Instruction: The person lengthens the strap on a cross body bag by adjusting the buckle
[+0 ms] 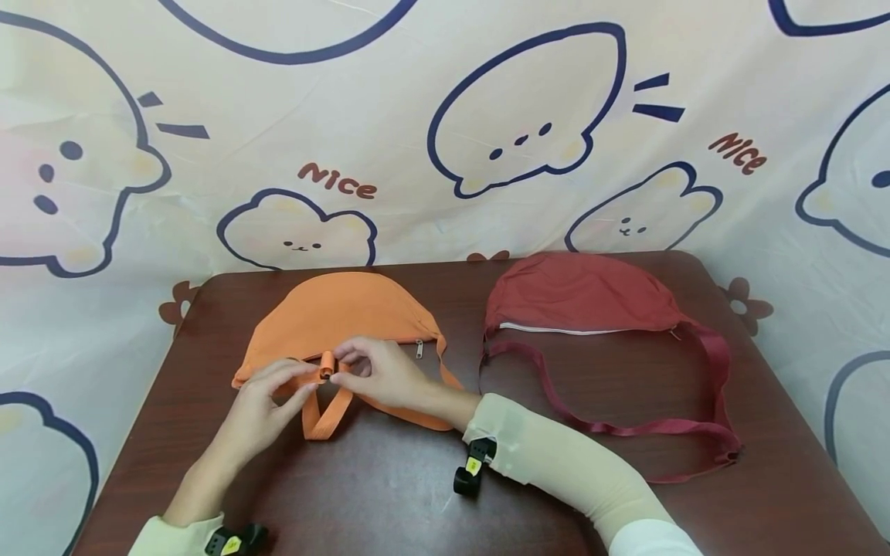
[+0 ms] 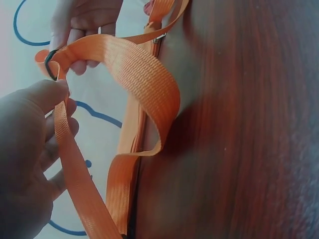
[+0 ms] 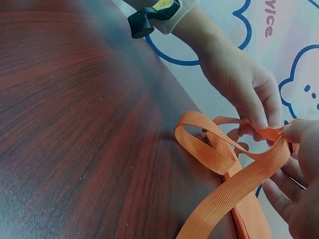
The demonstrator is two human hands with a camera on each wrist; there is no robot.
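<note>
An orange bag (image 1: 341,309) lies on the table with its zipper edge toward me. Above that edge, both hands hold its orange strap (image 2: 144,74) at a dark slider buckle (image 2: 51,64), through which a small loop of webbing passes. My left hand (image 1: 260,405) pinches the strap on one side of the buckle between thumb and fingers. On the other side, my right hand (image 1: 385,371) pinches the strap beside the buckle. A slack loop of strap hangs below the hands. In the right wrist view, the right hand's fingers partly hide the buckle.
A dark red bag (image 1: 580,293) lies at the right back of the brown table (image 1: 389,494). Its red strap (image 1: 626,426) curves over the table in front of it. A printed cloth (image 1: 403,116) hangs behind the table.
</note>
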